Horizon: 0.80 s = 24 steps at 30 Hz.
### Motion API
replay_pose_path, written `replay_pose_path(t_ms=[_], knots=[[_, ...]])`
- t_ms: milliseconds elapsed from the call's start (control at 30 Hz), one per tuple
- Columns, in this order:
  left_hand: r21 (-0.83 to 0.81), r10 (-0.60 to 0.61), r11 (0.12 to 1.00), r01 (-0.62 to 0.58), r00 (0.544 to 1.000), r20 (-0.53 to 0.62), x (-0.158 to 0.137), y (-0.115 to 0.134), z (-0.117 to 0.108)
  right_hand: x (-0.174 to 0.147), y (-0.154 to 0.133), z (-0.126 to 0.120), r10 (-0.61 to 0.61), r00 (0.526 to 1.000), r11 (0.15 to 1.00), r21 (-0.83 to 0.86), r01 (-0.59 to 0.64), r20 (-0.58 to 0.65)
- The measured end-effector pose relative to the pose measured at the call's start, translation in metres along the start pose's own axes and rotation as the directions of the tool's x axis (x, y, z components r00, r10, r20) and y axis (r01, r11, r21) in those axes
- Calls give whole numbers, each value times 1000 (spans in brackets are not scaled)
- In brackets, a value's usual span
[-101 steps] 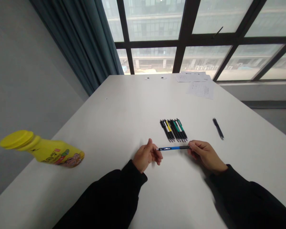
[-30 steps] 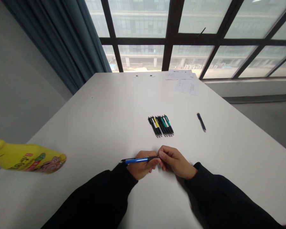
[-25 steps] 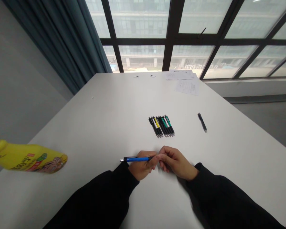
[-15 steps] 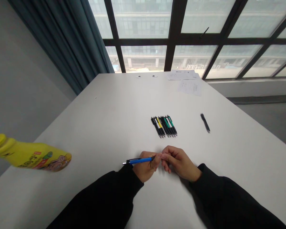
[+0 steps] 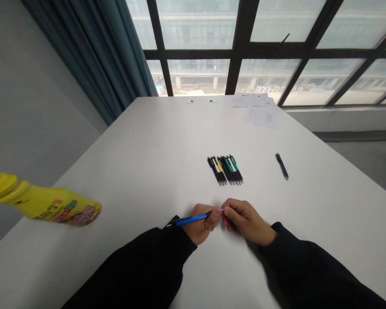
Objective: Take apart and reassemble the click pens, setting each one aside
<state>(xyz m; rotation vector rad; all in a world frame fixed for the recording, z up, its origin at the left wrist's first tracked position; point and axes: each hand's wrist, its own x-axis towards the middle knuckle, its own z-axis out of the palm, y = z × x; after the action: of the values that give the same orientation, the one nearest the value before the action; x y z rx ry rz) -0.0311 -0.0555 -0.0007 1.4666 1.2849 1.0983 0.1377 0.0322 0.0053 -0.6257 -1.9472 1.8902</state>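
My left hand (image 5: 200, 227) is closed around a blue pen (image 5: 191, 220) with a black grip, held nearly level above the white table. The pen's rear end points left, over my sleeve. Close against the left fingertips, my right hand (image 5: 247, 219) is closed in a pinch at the front end of the pen. A small pale bit shows between the two hands, in line with the pen; the fingers hide most of it. Beyond my hands lies a row of several pens (image 5: 225, 171), side by side, with black, white, yellow and green barrels.
A single black pen (image 5: 282, 166) lies apart on the right. At the left stands a yellow bottle (image 5: 51, 204) with a printed label. Paper sheets (image 5: 260, 116) lie at the table's far edge (image 5: 173, 98), before the window. A blue curtain (image 5: 109, 56) hangs at the left.
The whole view has shifted slightly, so things appear a little further right. The blue pen's rear end has dipped slightly toward my sleeve. Both hands keep their pinch.
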Motion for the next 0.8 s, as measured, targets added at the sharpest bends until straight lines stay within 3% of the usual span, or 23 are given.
replay_pose_path(t_ms=[67, 167, 333, 467, 567, 800], knots=[[52, 19, 998, -21, 999, 30, 1, 2, 0, 0, -2, -3, 9, 997, 1000, -31, -7, 74], [84, 27, 996, -29, 999, 25, 0, 5, 0, 0, -4, -7, 21, 997, 1000, -19, -20, 75], [27, -70, 997, 71, 997, -41, -1, 6, 1, 0, -5, -5, -34, 996, 999, -31, 37, 85], [21, -159, 987, 160, 986, -48, 1, 7, 0, -1, -5, -2, -98, 994, 983, -150, 103, 41], [10, -155, 988, 156, 987, -30, 2, 6, -1, -1, -7, -4, -179, 984, 962, -216, 170, -21], [-23, -180, 983, 179, 984, -9, 3, 3, -2, -2, -7, -5, -138, 985, 984, -129, 124, -102]])
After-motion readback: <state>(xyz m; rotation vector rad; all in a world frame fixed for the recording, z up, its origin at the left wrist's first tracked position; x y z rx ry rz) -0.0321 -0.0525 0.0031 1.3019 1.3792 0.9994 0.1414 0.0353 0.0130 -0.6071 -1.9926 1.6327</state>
